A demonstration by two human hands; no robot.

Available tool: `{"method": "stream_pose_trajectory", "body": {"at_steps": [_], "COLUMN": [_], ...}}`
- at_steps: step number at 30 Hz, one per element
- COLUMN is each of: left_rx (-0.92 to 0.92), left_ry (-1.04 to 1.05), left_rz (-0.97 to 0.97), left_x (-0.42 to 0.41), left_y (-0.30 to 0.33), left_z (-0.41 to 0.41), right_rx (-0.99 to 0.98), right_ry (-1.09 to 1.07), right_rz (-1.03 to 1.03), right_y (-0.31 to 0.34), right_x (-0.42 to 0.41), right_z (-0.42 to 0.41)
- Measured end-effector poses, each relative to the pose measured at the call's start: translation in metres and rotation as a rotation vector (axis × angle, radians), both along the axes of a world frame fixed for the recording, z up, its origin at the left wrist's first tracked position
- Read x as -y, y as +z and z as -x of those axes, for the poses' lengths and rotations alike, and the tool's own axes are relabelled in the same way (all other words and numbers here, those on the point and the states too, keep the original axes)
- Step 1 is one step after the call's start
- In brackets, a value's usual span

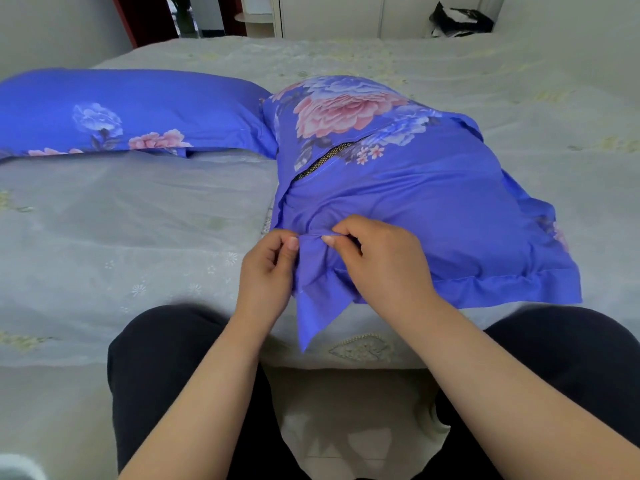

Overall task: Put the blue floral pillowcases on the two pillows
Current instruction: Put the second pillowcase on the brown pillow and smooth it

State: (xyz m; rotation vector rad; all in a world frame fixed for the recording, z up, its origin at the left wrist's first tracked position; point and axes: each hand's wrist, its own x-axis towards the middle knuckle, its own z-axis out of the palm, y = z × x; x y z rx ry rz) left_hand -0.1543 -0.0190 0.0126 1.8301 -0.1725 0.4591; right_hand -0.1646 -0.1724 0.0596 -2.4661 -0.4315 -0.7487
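Observation:
A pillow in a blue floral pillowcase (433, 195) lies on the bed in front of me, its back side up. A slit across the case gapes a little and shows dark patterned pillow fabric (325, 161). My left hand (268, 271) and my right hand (377, 258) both pinch a bunched fold of the blue case at its near left corner, thumbs almost touching. A loose flap of the case hangs down over the bed edge between my wrists. A second pillow in the same blue floral case (131, 112) lies flat at the far left.
The bed (121, 230) carries a pale grey embroidered cover, its near edge against my dark-trousered knees. White cabinets and a dark bag (460, 20) stand beyond the bed. A doorway with a red frame opens at the upper left.

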Motion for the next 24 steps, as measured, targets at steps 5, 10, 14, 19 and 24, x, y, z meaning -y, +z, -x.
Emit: {"method": "stream_pose_trajectory", "body": {"at_steps": [5,10,14,19,24], "left_rx": [-0.433,-0.099,0.104,0.209,0.261], "left_ry": [-0.426,0.047,0.167,0.051,-0.014], "left_rz": [-0.124,-0.499,-0.629,-0.853,-0.961], "left_x": [-0.032,-0.004,0.014,0.01,0.015], "left_y": [0.015,0.016,0.001,-0.026,-0.038], "left_z": [-0.027,-0.01,0.027,0.025,0.02], "right_rx": [-0.257,-0.332,-0.343,-0.251,-0.08], "right_ry": [0.007,-0.053,-0.039,-0.009,0.021], "right_rz": [0.142,0.102,0.143,0.229,0.502], "right_y": [-0.002,-0.011,-0.013,0.014,0.052], "right_x": [0.002,0.006,0.007,0.003,-0.006], "right_z": [-0.007,-0.018,-0.024,-0.028,-0.07]}}
